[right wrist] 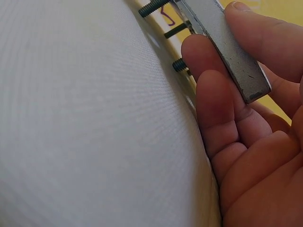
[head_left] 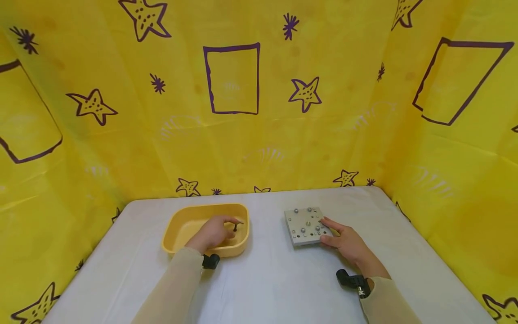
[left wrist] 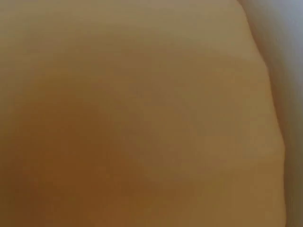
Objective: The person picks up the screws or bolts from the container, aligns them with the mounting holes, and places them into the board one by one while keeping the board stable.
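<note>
A person's left hand (head_left: 212, 233) pinches a dark screw (head_left: 235, 227) over a yellow tray (head_left: 210, 207) while the right hand (head_left: 347, 243) holds a metal plate (head_left: 300, 220).
On the white counter (head_left: 263, 274), the tray sits to the left and the plate is held to its right, well apart. The left grip is together on the screw, finger and thumb, inside the tray's rim; the right grip is clamped on the plate's near right edge, with threaded bolts (right wrist: 152, 7) jutting from its underside. Behind hangs a yellow, star-printed backdrop (head_left: 243, 144).
</note>
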Motion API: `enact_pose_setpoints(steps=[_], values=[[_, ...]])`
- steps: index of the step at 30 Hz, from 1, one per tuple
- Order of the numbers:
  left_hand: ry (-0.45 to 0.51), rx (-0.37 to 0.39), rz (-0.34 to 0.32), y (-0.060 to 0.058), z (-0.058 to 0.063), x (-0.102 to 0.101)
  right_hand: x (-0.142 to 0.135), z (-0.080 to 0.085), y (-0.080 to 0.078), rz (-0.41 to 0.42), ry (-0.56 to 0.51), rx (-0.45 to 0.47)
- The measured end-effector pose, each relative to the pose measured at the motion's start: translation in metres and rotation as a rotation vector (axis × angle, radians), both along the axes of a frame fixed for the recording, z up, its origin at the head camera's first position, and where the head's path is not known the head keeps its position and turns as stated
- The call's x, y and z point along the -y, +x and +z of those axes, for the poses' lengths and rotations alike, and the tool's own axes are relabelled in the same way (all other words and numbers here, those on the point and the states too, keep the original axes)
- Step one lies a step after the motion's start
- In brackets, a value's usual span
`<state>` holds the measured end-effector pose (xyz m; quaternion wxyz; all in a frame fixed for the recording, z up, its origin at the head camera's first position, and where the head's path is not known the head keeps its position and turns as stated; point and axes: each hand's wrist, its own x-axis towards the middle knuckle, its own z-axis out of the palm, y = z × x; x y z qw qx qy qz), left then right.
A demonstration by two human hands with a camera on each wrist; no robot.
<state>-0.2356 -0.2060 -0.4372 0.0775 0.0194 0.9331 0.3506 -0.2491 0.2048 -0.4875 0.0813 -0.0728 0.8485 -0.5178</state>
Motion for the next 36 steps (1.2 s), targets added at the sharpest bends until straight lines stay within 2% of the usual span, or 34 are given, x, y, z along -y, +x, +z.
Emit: enact_pose_setpoints(steps=[4,8,14,20,22,30,36], values=[[0.052,0.009,-0.012,-0.008,-0.005,0.003,0.000,0.001,-0.001,0.003,-0.029,0.004],[0.065,-0.009,-0.020,-0.011,-0.014,0.007,0.001,-0.002,0.002,0.013,-0.059,0.022],[-0.033,-0.091,-0.055,-0.011,-0.022,0.008,0.005,-0.002,0.005,-0.006,-0.077,0.039],[-0.225,-0.222,-0.125,-0.019,-0.016,0.004,0.003,0.005,0.001,-0.010,-0.067,0.014],[-0.263,-0.245,-0.145,-0.020,-0.015,0.003,0.003,0.007,0.001,-0.010,-0.062,0.012],[-0.312,-0.283,-0.195,-0.016,-0.022,0.000,0.002,0.000,0.005,-0.027,-0.075,0.029],[-0.326,-0.271,-0.186,-0.014,-0.023,0.000,0.003,-0.001,0.006,-0.032,-0.077,0.035]])
